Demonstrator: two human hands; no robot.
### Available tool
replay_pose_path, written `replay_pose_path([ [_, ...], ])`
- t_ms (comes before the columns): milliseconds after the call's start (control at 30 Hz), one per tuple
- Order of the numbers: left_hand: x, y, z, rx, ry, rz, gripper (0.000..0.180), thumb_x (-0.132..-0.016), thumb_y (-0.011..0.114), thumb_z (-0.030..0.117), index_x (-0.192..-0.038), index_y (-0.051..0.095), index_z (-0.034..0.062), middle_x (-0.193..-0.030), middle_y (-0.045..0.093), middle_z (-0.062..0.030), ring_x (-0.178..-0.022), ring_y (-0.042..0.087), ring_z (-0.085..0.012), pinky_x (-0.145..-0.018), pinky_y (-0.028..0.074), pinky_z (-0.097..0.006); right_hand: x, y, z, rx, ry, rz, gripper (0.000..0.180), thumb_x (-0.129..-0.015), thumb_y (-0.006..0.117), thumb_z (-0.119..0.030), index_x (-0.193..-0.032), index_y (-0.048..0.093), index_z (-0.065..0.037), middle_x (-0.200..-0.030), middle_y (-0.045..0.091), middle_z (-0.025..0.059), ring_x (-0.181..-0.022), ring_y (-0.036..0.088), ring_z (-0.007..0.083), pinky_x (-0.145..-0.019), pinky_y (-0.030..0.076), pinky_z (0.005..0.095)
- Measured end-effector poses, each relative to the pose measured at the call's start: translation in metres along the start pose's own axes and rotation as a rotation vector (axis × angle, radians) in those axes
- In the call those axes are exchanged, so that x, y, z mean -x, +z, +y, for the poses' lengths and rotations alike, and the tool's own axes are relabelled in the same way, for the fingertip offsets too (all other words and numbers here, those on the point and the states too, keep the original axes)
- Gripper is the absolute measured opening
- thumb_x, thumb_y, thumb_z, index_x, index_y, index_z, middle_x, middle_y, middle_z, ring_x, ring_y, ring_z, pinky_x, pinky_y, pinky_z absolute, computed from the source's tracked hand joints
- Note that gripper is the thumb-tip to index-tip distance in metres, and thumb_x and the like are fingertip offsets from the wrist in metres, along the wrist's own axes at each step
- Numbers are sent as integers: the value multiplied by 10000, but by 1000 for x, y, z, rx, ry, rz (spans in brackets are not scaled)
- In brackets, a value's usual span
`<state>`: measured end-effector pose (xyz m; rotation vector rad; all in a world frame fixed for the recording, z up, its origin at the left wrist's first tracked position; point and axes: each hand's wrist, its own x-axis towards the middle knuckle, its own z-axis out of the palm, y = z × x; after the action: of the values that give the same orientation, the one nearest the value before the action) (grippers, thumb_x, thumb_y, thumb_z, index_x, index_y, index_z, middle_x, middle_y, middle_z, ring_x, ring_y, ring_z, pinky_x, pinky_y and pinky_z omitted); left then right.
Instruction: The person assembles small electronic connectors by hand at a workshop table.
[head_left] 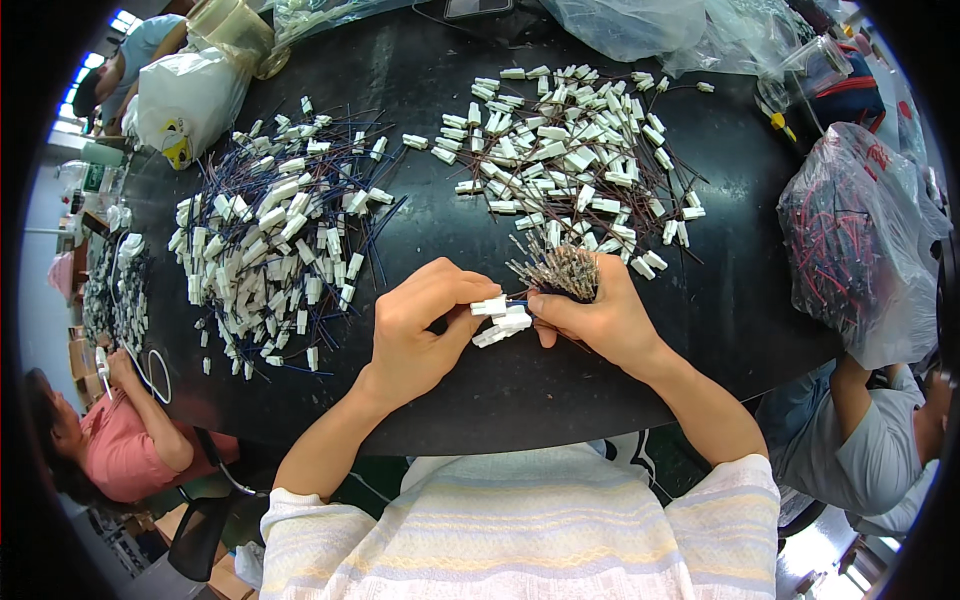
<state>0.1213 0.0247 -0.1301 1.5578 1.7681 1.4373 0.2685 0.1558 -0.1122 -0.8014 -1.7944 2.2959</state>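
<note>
- L hand point(420, 330) pinched a white plug point(489, 306) at table point(480, 390) centre.
- R hand point(600, 318) gripped a wire bundle point(566, 270), more plugs at its thumb.
- Blue-wire pile point(275, 235) at 10 o'clock, dark-wire pile point(575, 150) at 1.
</note>
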Motion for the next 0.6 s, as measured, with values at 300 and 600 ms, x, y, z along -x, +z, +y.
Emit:
replay_pose_path([
  [300,1,3,1,-120,118,-42,267,-580,583,-154,-813,623,-30,-799,634,-136,-637,575,-221,-528,445,-269,0,5,14,54,-60,23,50,-788,606,-31,-799,577,8,-602,575,21,-518,544,69,-483,420,217],
  [600,-43,-27,-19,-346,39,25,225,-702,570,-63,-913,601,9,-850,597,-115,-730,577,-240,-628,459,-305,-1,3,11,24,-53,-13,68,-804,595,-54,-793,572,8,-592,573,29,-511,548,78,-485,412,215],
])
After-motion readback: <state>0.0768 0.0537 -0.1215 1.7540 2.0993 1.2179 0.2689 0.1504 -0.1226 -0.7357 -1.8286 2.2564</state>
